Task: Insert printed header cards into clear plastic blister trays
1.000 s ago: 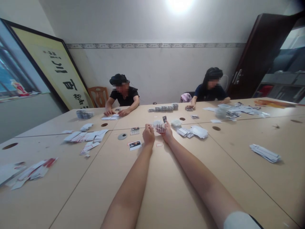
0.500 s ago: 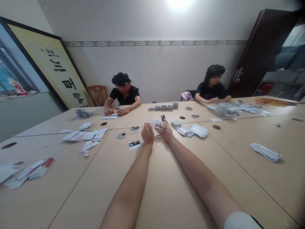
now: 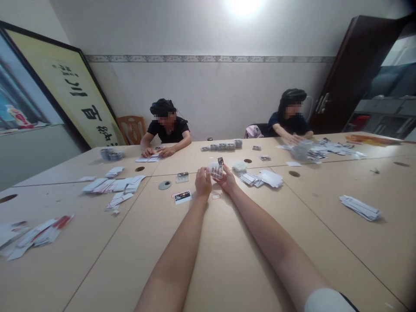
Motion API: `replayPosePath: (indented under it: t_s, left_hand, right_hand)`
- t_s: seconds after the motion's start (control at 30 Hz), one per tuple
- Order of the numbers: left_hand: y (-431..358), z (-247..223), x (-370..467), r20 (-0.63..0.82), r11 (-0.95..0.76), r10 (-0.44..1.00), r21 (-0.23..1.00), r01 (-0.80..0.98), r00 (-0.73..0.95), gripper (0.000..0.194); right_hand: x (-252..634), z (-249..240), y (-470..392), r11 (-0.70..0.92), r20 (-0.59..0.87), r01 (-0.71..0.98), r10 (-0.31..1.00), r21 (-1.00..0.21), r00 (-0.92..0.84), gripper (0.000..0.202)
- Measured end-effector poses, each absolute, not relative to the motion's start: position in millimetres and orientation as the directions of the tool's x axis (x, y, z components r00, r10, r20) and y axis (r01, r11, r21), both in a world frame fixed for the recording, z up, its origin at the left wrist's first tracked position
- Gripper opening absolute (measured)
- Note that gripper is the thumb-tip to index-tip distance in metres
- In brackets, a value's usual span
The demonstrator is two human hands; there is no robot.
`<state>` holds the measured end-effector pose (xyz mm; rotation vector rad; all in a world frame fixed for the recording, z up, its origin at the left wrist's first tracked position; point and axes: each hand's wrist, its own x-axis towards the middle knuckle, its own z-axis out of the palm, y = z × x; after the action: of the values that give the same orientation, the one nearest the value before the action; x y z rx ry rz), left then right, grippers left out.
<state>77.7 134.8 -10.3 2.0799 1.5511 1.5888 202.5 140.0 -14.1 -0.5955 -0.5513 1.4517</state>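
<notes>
A small clear plastic case (image 3: pixel 216 170) with a row of thin dark pieces in it is held above the table. My right hand (image 3: pixel 228 181) supports it from the right side, fingers closed about its edge. My left hand (image 3: pixel 203 183) grips its left edge. A small dark printed card (image 3: pixel 221 160) stands up at the case's upper right; whether it is fixed to the case I cannot tell. Left of my hands lie a printed card (image 3: pixel 183 197) and another clear case with a dark label (image 3: pixel 182 177). The exact fingertip contact is too small to see.
Paper pieces (image 3: pixel 112 185) spread to the left; white cards (image 3: pixel 270 178) and stacked clear trays (image 3: pixel 239 167) sit at the right. Filled cases (image 3: pixel 222 146) line the far side. Two co-workers (image 3: pixel 167 125) sit opposite. A grey grommet (image 3: pixel 165 185) lies left of my hands.
My left hand has turned from a raised closed pose to rest against the case's left edge. The far right co-worker has reached toward the clear plastic pile. The view shifted slightly.
</notes>
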Motion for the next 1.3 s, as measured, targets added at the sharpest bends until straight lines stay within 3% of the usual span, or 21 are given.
replayPosePath:
  t_s: [0.3, 0.53, 0.8, 1.0, 1.17, 1.3]
  left_hand:
    - [140, -14, 81, 0.646, -0.515, 0.763, 0.611, 0.602, -0.004, 0.015]
    - [142, -16, 83, 0.561, -0.472, 0.828, 0.674, 0.569, 0.022, 0.01]
    - [147, -21, 79, 0.423, -0.302, 0.896, 0.803, 0.514, -0.134, 0.053]
    - [158, -25, 74, 0.333, -0.259, 0.935, 0.878, 0.402, -0.125, 0.022]
    - [168, -28, 71, 0.262, -0.2, 0.944, 0.938, 0.283, -0.2, 0.054]
    - [171, -30, 71, 0.209, -0.159, 0.944, 0.966, 0.202, -0.257, 0.061]
  right_hand:
    - [204, -19, 142, 0.054, 0.07, -0.731, 0.997, -0.68, 0.009, 0.052]
    - [203, -25, 147, 0.111, 0.06, -0.731, 0.994, -0.673, 0.095, 0.065]
    - [201, -26, 149, 0.131, 0.051, -0.717, 0.99, -0.685, 0.132, 0.065]
    - [199, -25, 144, 0.147, 0.106, -0.671, 0.989, -0.727, 0.102, 0.079]
    - [195, -28, 145, 0.236, 0.164, -0.588, 0.971, -0.773, 0.174, 0.079]
    - [192, -32, 143, 0.35, 0.275, -0.353, 0.93, -0.868, 0.244, 0.076]
